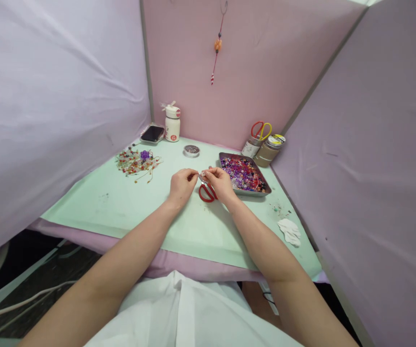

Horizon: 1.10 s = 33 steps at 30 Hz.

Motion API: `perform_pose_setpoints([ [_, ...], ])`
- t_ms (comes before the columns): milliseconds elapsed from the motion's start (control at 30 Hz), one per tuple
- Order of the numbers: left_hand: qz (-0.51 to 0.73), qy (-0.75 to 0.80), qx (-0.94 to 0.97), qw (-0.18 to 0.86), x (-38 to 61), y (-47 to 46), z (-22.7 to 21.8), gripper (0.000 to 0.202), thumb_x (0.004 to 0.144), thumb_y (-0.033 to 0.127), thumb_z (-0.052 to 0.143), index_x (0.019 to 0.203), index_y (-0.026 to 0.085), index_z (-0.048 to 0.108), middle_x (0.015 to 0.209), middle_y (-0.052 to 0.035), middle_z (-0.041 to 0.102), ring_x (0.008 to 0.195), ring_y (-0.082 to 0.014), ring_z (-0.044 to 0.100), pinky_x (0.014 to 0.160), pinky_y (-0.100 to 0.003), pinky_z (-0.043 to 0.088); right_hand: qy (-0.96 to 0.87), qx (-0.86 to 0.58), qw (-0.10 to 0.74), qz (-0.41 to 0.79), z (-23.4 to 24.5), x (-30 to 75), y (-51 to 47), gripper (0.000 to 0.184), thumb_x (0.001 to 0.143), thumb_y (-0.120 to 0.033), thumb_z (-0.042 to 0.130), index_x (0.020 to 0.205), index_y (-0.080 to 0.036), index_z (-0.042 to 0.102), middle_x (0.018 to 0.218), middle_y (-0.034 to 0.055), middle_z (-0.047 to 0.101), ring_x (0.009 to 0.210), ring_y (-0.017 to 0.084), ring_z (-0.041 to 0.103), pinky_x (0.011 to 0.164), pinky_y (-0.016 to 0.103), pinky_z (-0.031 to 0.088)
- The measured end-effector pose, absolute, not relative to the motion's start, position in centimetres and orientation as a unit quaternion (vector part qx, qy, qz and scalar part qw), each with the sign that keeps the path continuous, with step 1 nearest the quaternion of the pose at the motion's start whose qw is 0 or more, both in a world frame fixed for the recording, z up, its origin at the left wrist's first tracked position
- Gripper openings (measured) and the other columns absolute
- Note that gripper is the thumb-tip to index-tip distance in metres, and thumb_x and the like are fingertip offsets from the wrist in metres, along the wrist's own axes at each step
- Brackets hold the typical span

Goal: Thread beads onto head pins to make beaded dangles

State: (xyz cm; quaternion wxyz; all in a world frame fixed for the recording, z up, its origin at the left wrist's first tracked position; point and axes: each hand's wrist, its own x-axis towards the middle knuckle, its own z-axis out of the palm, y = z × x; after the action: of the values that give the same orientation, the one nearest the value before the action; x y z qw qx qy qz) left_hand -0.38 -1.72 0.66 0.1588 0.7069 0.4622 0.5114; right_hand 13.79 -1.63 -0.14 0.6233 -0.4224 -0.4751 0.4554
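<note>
My left hand [183, 185] is closed in a pinch over the middle of the table, its fingertips almost meeting those of my right hand [220, 183]. The right fingers also pinch, with a tiny pale thing [203, 174] at their tips, too small to name. What the left fingers hold is hidden. Below and between the hands lie red-handled scissors [205, 193], partly covered by the right hand. Close to the right hand stands a metal tray [251, 193] full of purple, red and dark beads [242, 172].
Beaded strings [136, 164] with a purple cluster [145, 154] lie at left. Behind are a phone [152, 134], white bottle [172, 127], and round dish [191, 151]. Scissors in a can [251, 147] and a jar [268, 152] stand back right. A crumpled white cloth [289, 232] lies right. A beaded strand [218, 46] hangs behind.
</note>
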Motion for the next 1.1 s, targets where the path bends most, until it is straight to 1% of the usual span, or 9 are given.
perform_pose_setpoints([
  [267,0.496,0.476,0.709,0.158,-0.37,-1.79,0.82,0.017,0.078,0.020,0.054,0.078,0.019,0.071,0.081,-0.0044,0.071,0.074,-0.0150,0.062,0.075,-0.026,0.047,-0.476,-0.422,0.621,0.457,-0.07,13.73,-1.73,0.022,0.064,-0.036,0.074,0.073,-0.019,0.063,0.078,0.0007,0.068,0.074,0.012,0.064,0.082,0.030,0.052],
  [400,0.500,0.471,0.709,0.157,-0.34,-1.79,0.76,0.016,0.078,0.020,0.054,0.078,0.019,0.071,0.081,-0.0045,0.071,0.074,-0.0151,0.062,0.075,-0.027,0.047,-0.480,-0.419,0.621,0.456,-0.21,13.75,-1.65,0.023,0.064,-0.037,0.074,0.073,-0.019,0.064,0.079,0.0011,0.069,0.077,0.013,0.064,0.083,0.031,0.052],
  [633,0.505,0.460,0.715,0.151,-0.35,-1.75,0.60,0.016,0.080,0.020,0.054,0.078,0.019,0.070,0.081,-0.0042,0.071,0.075,-0.0150,0.062,0.075,-0.026,0.046,-0.483,-0.423,0.617,0.455,-0.14,13.73,-1.71,0.024,0.064,-0.039,0.074,0.074,-0.019,0.063,0.077,0.0012,0.069,0.075,0.013,0.064,0.082,0.032,0.052],
  [800,0.499,0.455,0.722,0.152,-0.40,-1.74,0.67,0.016,0.081,0.020,0.054,0.080,0.020,0.070,0.084,-0.0044,0.071,0.077,-0.0158,0.061,0.074,-0.027,0.046,-0.484,-0.421,0.616,0.457,-0.10,13.73,-1.70,0.021,0.065,-0.035,0.073,0.074,-0.019,0.065,0.077,0.0011,0.069,0.075,0.013,0.064,0.081,0.031,0.052],
  [933,0.510,0.442,0.717,0.174,-0.41,-1.70,0.77,0.015,0.081,0.020,0.055,0.079,0.020,0.070,0.085,-0.0041,0.070,0.081,-0.0162,0.061,0.077,-0.028,0.046,-0.490,-0.418,0.612,0.459,-0.11,13.79,-1.66,0.019,0.065,-0.034,0.073,0.074,-0.019,0.066,0.075,0.0014,0.069,0.072,0.013,0.063,0.081,0.031,0.053],
  [1100,0.524,0.446,0.684,0.243,-0.39,-1.44,0.87,0.012,0.078,0.022,0.058,0.074,0.019,0.069,0.081,-0.0038,0.070,0.080,-0.0164,0.060,0.079,-0.028,0.045,-0.496,-0.417,0.604,0.463,-0.20,13.89,-1.62,0.019,0.066,-0.034,0.072,0.074,-0.018,0.066,0.077,0.0018,0.069,0.074,0.013,0.063,0.082,0.031,0.052],
])
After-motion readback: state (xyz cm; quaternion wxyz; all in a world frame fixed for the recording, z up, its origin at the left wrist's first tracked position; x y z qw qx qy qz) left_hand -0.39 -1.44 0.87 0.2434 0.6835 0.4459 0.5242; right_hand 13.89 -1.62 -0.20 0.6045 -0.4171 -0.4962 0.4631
